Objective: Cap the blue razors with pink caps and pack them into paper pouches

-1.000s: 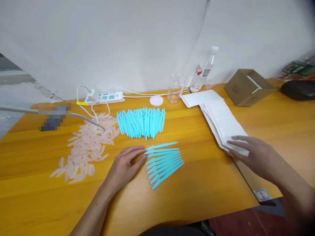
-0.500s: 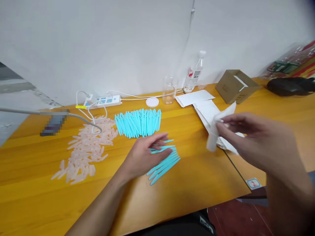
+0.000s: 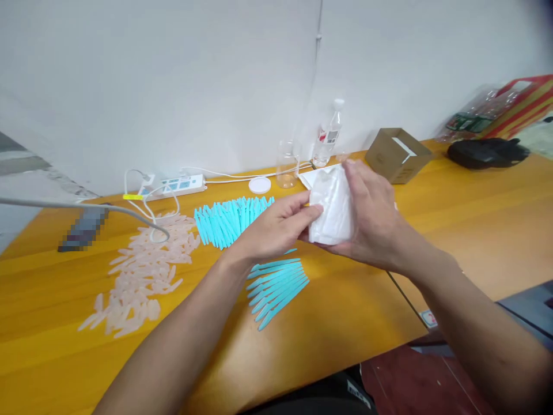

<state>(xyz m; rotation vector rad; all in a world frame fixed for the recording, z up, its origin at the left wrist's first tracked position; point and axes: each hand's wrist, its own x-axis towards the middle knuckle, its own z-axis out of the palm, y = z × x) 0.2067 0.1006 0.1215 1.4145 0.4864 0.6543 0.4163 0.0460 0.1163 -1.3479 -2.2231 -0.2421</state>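
Both of my hands hold a white, wrinkled soft packet (image 3: 332, 210) raised over the table. My left hand (image 3: 279, 226) pinches its left side, with the thumb on the near face. My right hand (image 3: 372, 210) wraps round the right side, its fingers partly hidden behind. Below my left wrist, several slim turquoise blade-shaped sticks (image 3: 280, 288) lie fanned out on the wooden table. A denser row of the same turquoise sticks (image 3: 224, 222) lies beyond my left forearm. Farther left spreads a loose pile of small translucent pinkish caps (image 3: 142, 271).
Along the wall stand a power strip (image 3: 184, 184) with white cables, a round white lid (image 3: 260, 185), a clear jar (image 3: 287, 167), a water bottle (image 3: 328, 135) and an open cardboard box (image 3: 395, 158). A black pouch (image 3: 486, 153) lies at right, a phone (image 3: 84, 227) at left.
My right hand has moved left from holding a thin white sheet. My left hand has risen from above the fanned sticks, and both hands now meet on the white packet.
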